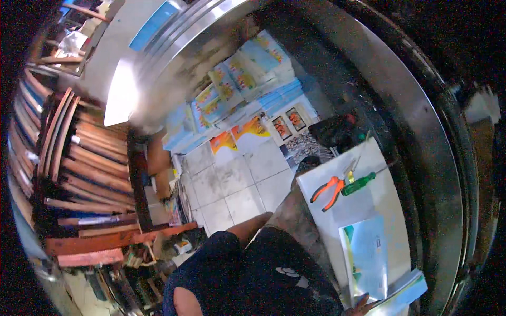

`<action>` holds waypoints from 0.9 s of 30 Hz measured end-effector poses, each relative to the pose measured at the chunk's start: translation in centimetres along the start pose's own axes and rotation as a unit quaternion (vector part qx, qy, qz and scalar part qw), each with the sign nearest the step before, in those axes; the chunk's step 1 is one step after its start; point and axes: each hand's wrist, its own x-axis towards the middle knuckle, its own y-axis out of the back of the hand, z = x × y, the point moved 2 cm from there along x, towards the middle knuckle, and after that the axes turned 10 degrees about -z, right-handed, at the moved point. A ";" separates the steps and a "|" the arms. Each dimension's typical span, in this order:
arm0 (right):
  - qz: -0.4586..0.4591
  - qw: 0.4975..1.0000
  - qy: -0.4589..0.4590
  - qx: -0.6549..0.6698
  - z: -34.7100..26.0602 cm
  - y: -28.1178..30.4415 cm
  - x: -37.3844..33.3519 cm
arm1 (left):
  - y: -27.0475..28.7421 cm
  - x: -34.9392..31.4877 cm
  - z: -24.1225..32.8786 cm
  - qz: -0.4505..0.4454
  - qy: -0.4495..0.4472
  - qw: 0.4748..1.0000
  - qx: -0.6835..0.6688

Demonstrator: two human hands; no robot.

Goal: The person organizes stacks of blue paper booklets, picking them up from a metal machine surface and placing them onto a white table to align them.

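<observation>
Nearest the camera, at the bottom centre of the frame, dark shorts [253, 274] and a bare knee [187, 303] are seen, with a bare leg running up toward the tiled floor [232, 184] in the middle. At the bottom right edge, only the fingertips of one hand [362, 304] are visible, touching the lower end of a light blue booklet [403, 292] that is tilted over the corner of a white board [387, 195]. Which hand this is cannot be told with certainty; it is taken as the right one, and whether the booklet is gripped or merely touched cannot be told. The other hand is out of view.

On the white board, at lower right, a glossy blue-and-white packet [366, 255] is laid flat, just above the booklet. Further up the board, orange-handled pliers [328, 190] are placed with their handles spread, and a green-handled screwdriver [359, 184] is laid just beside them, its shaft pointing to the upper right. The tools are well apart from the hand.

Stacks of colourful boxes [247, 73] are piled at the upper centre, leaning against a wall. Two small framed pictures [289, 124] are stood below them, near a dark bag [340, 131]. At the left of the frame, a rack of curved wooden strips [84, 158] is seen, with reddish planks [105, 245] beneath it. A broad curved metal rim [421, 116] is bent along the right side.
</observation>
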 end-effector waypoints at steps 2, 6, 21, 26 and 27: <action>0.056 0.997 0.054 0.020 3.3 2.2 -1.5 | 1.3 1.7 -0.5 0.019 -0.027 0.999 0.021; -0.012 0.995 0.000 0.100 -2.2 0.3 -3.0 | 1.2 3.7 -3.0 0.070 -0.101 0.992 0.033; 0.013 0.986 0.164 -0.038 -0.2 0.9 -5.1 | 12.0 -9.7 15.4 0.272 -0.338 0.889 -0.144; 0.167 0.922 0.220 -0.270 -4.1 -0.5 -11.9 | 12.0 -14.7 17.5 0.270 -0.380 0.864 -0.189; 0.180 0.858 0.339 -0.342 -4.5 -1.6 -12.5 | 12.0 -15.4 17.6 0.278 -0.386 0.859 -0.188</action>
